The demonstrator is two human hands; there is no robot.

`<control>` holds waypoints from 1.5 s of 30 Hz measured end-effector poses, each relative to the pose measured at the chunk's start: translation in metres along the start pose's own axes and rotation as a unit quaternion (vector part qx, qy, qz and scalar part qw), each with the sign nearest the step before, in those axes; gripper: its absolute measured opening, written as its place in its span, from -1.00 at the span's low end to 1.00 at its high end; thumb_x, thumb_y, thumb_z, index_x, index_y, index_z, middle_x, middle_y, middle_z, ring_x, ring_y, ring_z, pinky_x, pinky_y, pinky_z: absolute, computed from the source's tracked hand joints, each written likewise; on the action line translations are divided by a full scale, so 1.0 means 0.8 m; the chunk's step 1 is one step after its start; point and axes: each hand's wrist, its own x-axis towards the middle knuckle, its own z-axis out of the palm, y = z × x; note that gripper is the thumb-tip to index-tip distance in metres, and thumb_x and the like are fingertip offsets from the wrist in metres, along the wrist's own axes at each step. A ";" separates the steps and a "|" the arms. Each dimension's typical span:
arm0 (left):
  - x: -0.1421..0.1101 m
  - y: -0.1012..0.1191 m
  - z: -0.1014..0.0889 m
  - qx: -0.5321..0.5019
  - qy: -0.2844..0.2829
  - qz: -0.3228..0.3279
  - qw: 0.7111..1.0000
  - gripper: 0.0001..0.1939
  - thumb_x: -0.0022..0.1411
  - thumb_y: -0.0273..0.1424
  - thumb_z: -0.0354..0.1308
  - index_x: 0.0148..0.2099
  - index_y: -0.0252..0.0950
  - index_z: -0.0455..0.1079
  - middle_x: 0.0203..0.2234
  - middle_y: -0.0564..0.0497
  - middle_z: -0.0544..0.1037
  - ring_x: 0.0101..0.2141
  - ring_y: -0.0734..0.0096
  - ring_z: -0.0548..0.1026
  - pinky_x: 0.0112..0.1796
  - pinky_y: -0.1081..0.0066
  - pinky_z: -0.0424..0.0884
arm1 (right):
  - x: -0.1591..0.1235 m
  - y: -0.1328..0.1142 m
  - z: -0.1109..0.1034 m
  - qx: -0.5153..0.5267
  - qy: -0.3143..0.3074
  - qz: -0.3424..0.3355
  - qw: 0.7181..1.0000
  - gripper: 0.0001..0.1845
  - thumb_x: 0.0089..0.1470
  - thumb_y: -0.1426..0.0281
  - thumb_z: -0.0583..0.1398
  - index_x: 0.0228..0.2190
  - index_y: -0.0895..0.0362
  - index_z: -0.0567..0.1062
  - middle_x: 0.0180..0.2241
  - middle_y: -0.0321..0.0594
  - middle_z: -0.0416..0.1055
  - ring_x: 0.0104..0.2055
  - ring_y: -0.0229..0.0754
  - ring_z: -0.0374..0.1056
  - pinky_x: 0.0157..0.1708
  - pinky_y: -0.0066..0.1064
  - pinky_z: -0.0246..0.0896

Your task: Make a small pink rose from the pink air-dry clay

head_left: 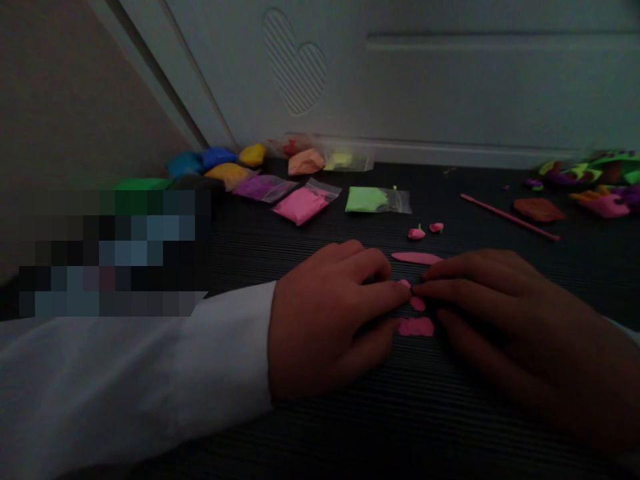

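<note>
My left hand (335, 313) and my right hand (505, 320) meet fingertip to fingertip over a dark ribbed surface (350, 427). Together they pinch a small pink clay piece (406, 285). Just below the fingertips lie a tiny pink bit (417, 304) and a flattened pink clay patch (416, 327). A long pink clay strip (416, 257) rests just beyond the fingers. Two small pink clay buds (424, 231) sit farther back. My left arm wears a white sleeve (150, 380).
Bags of coloured clay lie at the back: pink (303, 203), green (375, 199), purple (263, 187), orange (305, 161), yellow (230, 173), blue (200, 160). A thin pink stick (507, 217), an orange clay slab (539, 209) and mixed clay shapes (600, 183) lie right. A white panel (425, 80) stands behind.
</note>
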 end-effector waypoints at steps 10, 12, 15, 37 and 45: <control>-0.001 0.000 0.000 -0.029 0.015 -0.004 0.999 -0.71 0.15 -0.43 -0.03 -0.06 -0.29 0.33 -0.28 -0.04 0.36 -0.29 0.32 0.28 -0.27 0.31 0.24 | 0.004 -0.001 -0.001 0.013 0.001 0.005 1.000 -0.74 0.01 0.48 0.05 -0.20 0.13 0.35 -0.22 -0.19 0.35 -0.19 -0.15 0.24 -0.26 -0.25 0.19; -0.001 0.000 0.000 -0.030 0.018 -0.004 0.999 -0.71 0.15 -0.43 -0.02 -0.07 -0.31 0.33 -0.28 -0.04 0.37 -0.29 0.33 0.28 -0.27 0.31 0.24 | 0.003 -0.002 -0.002 0.018 0.001 0.006 1.000 -0.75 0.00 0.49 0.06 -0.22 0.13 0.35 -0.23 -0.20 0.35 -0.19 -0.16 0.25 -0.26 -0.27 0.18; -0.001 0.000 -0.001 -0.030 0.018 -0.002 0.999 -0.71 0.15 -0.43 -0.02 -0.07 -0.31 0.34 -0.29 -0.04 0.37 -0.29 0.33 0.28 -0.27 0.32 0.25 | 0.002 -0.001 -0.003 0.021 0.001 0.002 1.000 -0.75 0.01 0.49 0.05 -0.22 0.12 0.36 -0.21 -0.21 0.34 -0.19 -0.18 0.24 -0.26 -0.28 0.18; -0.002 0.001 0.002 -0.050 0.023 0.074 0.996 -0.76 0.14 -0.48 -0.05 -0.21 -0.30 0.42 -0.30 -0.04 0.38 -0.29 0.35 0.24 -0.26 0.34 0.22 | -0.002 0.006 0.000 0.029 0.014 0.009 0.999 -0.73 0.00 0.48 0.07 -0.21 0.03 0.39 -0.15 -0.17 0.31 -0.12 -0.08 0.21 -0.16 -0.09 0.11; -0.002 -0.001 0.004 -0.049 0.071 0.010 0.996 -0.77 0.14 -0.49 -0.06 -0.25 -0.34 0.42 -0.37 -0.04 0.36 -0.30 0.35 0.24 -0.27 0.30 0.22 | -0.001 0.000 0.007 0.065 0.059 0.057 0.995 -0.77 -0.01 0.51 0.08 -0.31 0.03 0.44 -0.21 -0.23 0.34 -0.16 -0.13 0.21 -0.12 -0.09 0.00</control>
